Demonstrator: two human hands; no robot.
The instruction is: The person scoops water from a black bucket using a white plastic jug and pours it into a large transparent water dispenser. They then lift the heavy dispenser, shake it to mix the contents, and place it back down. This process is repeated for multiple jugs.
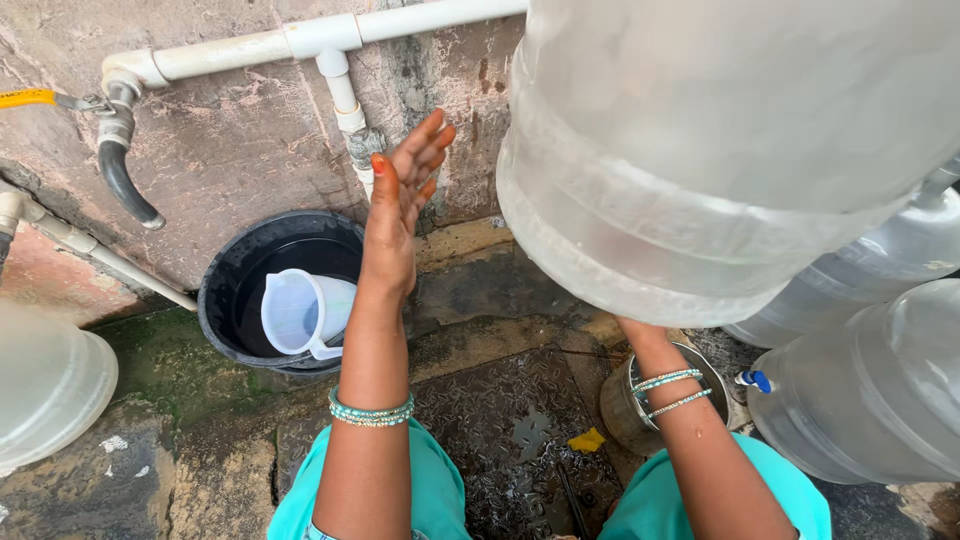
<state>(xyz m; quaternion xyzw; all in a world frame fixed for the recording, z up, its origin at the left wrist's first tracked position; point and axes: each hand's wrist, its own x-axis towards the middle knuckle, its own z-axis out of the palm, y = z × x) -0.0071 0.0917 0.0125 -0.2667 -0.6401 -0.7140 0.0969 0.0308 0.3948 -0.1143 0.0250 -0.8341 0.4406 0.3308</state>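
My left hand (pixel 400 205) is raised with its fingers spread and nothing in it, held up in front of the white pipe (pixel 345 95) on the stained wall. A big clear water jug (pixel 720 150) fills the upper right, tilted and lifted off the ground. My right forearm with bangles (pixel 672 390) reaches up under the jug; the right hand itself is hidden behind the jug's bottom. Below the left hand stands a black bucket (pixel 225 290) of water with a white plastic measuring jug (pixel 300 312) in it.
A black hose (pixel 125 180) hangs from a pipe with a yellow-handled valve (pixel 25 98) at left. More clear jugs stand at right (pixel 870 400) and at lower left (pixel 45 385). A steel pot (pixel 625 405) sits on the wet checker-plate floor (pixel 500 420).
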